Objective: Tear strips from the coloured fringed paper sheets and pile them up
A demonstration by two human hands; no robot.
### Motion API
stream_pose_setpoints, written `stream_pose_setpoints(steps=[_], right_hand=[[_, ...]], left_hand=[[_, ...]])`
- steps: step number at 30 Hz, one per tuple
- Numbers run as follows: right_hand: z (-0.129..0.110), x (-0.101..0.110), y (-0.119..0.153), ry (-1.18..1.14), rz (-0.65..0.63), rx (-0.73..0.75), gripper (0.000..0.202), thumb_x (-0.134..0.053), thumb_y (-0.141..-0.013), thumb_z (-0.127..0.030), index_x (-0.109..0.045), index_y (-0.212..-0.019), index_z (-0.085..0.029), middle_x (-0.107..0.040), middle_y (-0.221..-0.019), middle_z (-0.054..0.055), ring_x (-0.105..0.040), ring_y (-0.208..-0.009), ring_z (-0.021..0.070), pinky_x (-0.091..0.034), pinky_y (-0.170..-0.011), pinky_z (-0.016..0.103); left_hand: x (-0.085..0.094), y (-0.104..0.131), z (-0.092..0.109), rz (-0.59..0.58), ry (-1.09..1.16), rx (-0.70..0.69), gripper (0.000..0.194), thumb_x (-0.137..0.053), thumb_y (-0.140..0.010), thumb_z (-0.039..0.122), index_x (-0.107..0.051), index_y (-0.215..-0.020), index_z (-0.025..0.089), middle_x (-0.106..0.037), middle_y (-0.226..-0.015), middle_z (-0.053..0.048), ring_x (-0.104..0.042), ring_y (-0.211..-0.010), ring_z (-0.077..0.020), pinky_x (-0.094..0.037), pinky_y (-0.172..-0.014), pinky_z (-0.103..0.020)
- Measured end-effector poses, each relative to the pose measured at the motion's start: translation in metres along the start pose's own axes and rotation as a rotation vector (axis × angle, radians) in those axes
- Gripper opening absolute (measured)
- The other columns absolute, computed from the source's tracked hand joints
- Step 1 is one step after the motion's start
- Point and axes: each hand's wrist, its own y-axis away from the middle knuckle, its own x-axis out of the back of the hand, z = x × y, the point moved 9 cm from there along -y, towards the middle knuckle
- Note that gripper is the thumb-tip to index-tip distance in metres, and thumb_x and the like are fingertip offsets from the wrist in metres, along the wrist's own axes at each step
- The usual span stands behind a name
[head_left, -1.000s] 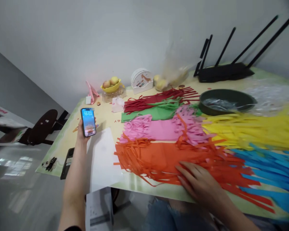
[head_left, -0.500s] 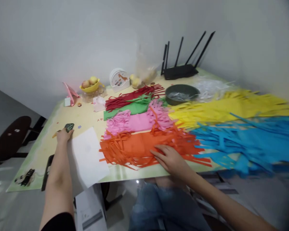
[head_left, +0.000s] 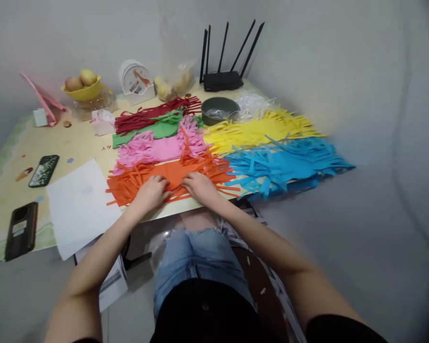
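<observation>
Positioning your left hand (head_left: 152,193) and right hand (head_left: 202,188) near the front edge of the orange fringed sheet (head_left: 171,171) gives you a contact point on each side of its plain centre. The sheet lies flat near the front edge of the counter (head_left: 7,190), between you and the pink fringed sheet (head_left: 164,148), with the blue fringed sheet (head_left: 289,159) to its right.

Both hands are partly curled, fingertips inward on the orange material; whether either pinches it or only presses, you cannot tell from this view. Apply light, even pressure through both hands and work on the solid centre rather than the strips, which could tangle or tear if pulled. Align the front edge before you shift the sheet. Caution: orange strips lie against the neighbouring pink and blue fringes; separate any that catch, and avoid dragging sideways.
</observation>
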Motion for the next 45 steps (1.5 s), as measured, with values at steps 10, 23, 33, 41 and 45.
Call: stream_pose_setpoints(steps=[10, 23, 33, 41, 45], right_hand=[[0.005, 0.01, -0.005, -0.069, -0.062, -0.089, 0.021, -0.058, -0.096, -0.022, -0.077, -0.104, -0.016, -0.072, -0.108, 0.009, -0.064, -0.105, 0.0214, -0.044, -0.091, 0.029], [0.011, 0.017, -0.011, -0.089, -0.09, -0.168, 0.024, -0.058, -0.096, -0.027, -0.077, -0.108, -0.019, -0.075, -0.11, 0.009, -0.068, -0.103, 0.023, -0.046, -0.087, 0.03], [0.009, 0.016, -0.01, -0.072, -0.092, -0.226, 0.021, -0.061, -0.094, -0.026, -0.074, -0.109, -0.018, -0.075, -0.114, 0.009, -0.068, -0.109, 0.0261, -0.046, -0.093, 0.034], [0.006, 0.028, -0.026, 0.006, -0.154, -0.189, 0.03, -0.056, -0.097, -0.034, -0.073, -0.116, -0.018, -0.075, -0.114, 0.014, -0.067, -0.111, 0.0271, -0.046, -0.096, 0.035], [0.014, 0.027, -0.049, 0.071, -0.149, -0.207, 0.028, -0.052, -0.097, -0.027, -0.074, -0.11, -0.014, -0.075, -0.111, 0.017, -0.067, -0.112, 0.0289, -0.045, -0.1, 0.038]], left_hand=[[0.018, 0.062, -0.083, 0.14, -0.026, 0.423, 0.023, -0.047, -0.092, 0.027, -0.067, -0.094, 0.015, -0.071, -0.101, -0.015, -0.063, -0.099, -0.0291, -0.049, -0.093, -0.044], [0.054, 0.022, -0.002, 0.175, 0.116, 0.072, 0.028, -0.051, -0.093, 0.025, -0.072, -0.109, 0.016, -0.072, -0.117, -0.013, -0.066, -0.11, -0.0257, -0.049, -0.101, -0.039], [-0.002, -0.01, -0.034, -0.009, 0.221, 0.248, 0.024, -0.058, -0.09, 0.026, -0.077, -0.098, 0.015, -0.078, -0.098, -0.009, -0.07, -0.088, -0.021, -0.051, -0.085, -0.03], [0.008, -0.02, -0.032, 0.028, 0.078, 0.341, 0.026, -0.05, -0.093, 0.025, -0.071, -0.104, 0.014, -0.075, -0.105, -0.015, -0.068, -0.098, -0.0271, -0.049, -0.09, -0.036], [0.013, -0.035, -0.037, 0.03, -0.009, 0.368, 0.031, -0.045, -0.094, 0.025, -0.067, -0.113, 0.014, -0.073, -0.11, -0.018, -0.067, -0.106, -0.0311, -0.049, -0.092, -0.04]])
